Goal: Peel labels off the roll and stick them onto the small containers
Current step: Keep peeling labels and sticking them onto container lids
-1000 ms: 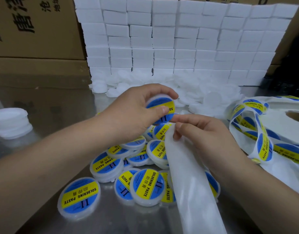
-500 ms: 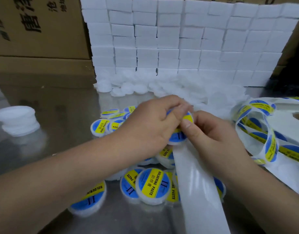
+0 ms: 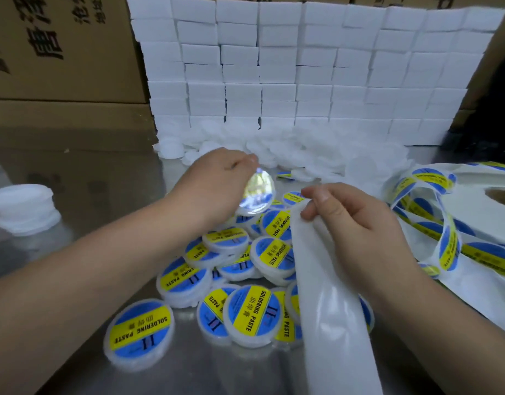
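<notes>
My left hand (image 3: 214,183) hovers over a pile of labelled containers (image 3: 252,312), round white tubs with blue and yellow "Soldering Paste" labels. A blurred labelled container (image 3: 257,195) sits just under its curled fingertips; whether they still touch it is unclear. My right hand (image 3: 357,223) pinches the top end of the bare white backing strip (image 3: 328,315), which runs down to the bottom edge. The label roll (image 3: 479,181) lies at the right, with a loose loop of label strip (image 3: 448,246) coming off it.
Unlabelled white containers (image 3: 302,151) are heaped behind the hands, against a wall of stacked white boxes (image 3: 302,67). A short stack of white lids (image 3: 23,206) stands at the left on the metal table (image 3: 88,181). Cardboard cartons (image 3: 60,52) fill the back left.
The hands have come apart: my left hand moved up and left with the container, now blurred below its fingers. My right hand moved slightly right, still holding the backing strip.
</notes>
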Action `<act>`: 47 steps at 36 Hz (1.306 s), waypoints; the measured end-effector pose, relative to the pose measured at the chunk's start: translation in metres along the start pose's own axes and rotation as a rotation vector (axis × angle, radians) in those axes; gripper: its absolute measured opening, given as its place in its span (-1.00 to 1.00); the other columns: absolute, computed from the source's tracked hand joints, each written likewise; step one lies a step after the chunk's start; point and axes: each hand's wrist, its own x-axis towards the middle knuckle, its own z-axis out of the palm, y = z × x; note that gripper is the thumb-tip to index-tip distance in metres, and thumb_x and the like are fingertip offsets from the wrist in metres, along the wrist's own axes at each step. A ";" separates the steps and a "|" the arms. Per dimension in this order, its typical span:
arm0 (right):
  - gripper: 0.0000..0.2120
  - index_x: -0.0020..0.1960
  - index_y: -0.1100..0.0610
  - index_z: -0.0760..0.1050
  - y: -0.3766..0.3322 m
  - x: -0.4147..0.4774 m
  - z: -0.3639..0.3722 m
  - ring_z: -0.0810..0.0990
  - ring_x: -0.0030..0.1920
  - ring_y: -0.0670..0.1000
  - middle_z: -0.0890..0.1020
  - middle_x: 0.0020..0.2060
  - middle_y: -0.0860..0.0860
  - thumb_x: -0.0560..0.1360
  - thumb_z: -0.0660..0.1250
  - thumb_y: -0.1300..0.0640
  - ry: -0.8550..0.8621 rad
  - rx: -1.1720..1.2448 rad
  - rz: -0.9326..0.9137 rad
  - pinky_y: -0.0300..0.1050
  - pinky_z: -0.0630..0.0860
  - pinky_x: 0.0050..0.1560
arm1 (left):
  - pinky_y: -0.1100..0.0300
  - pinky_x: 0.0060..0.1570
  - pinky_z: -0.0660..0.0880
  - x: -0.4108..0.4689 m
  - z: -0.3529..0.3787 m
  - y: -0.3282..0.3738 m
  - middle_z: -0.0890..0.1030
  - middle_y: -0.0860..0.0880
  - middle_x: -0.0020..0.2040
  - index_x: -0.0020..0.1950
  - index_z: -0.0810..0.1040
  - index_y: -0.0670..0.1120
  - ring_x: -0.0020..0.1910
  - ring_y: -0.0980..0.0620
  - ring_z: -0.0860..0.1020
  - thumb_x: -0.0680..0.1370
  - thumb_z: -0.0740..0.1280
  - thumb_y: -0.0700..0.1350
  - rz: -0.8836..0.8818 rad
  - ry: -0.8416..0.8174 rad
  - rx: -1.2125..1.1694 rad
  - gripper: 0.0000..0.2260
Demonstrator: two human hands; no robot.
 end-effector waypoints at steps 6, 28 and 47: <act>-0.74 -0.12 -0.25 0.48 0.000 -0.003 0.002 0.54 -0.02 -0.26 0.61 -0.12 -0.25 0.31 0.23 0.10 -0.087 0.067 -0.076 -0.41 0.38 0.04 | 0.18 -0.14 0.37 0.017 0.003 -0.028 0.52 -0.09 0.05 0.05 0.54 -0.09 -0.03 -0.07 0.46 0.58 0.09 -0.10 -0.174 -0.185 0.297 -0.76; -0.79 -0.06 0.08 0.58 -0.018 -0.016 -0.005 0.62 0.00 -0.05 0.67 -0.10 0.00 0.37 0.24 0.10 -0.285 0.195 -0.339 -0.12 0.47 0.09 | 0.12 -0.10 0.57 -0.014 -0.001 0.032 0.64 -0.05 -0.15 -0.09 0.65 -0.07 -0.09 -0.07 0.61 0.48 0.24 -0.02 -0.308 -0.419 -1.005 -0.77; -0.86 -0.17 0.01 0.61 -0.013 -0.009 0.004 0.63 -0.31 -0.11 0.68 -0.32 -0.05 0.33 0.33 0.17 -0.171 0.495 0.175 -0.23 0.54 -0.32 | 0.42 -0.09 0.49 -0.028 0.008 0.038 0.60 0.25 -0.03 0.12 0.50 0.12 -0.09 0.32 0.57 0.51 0.26 -0.35 0.141 -0.216 -0.606 -0.63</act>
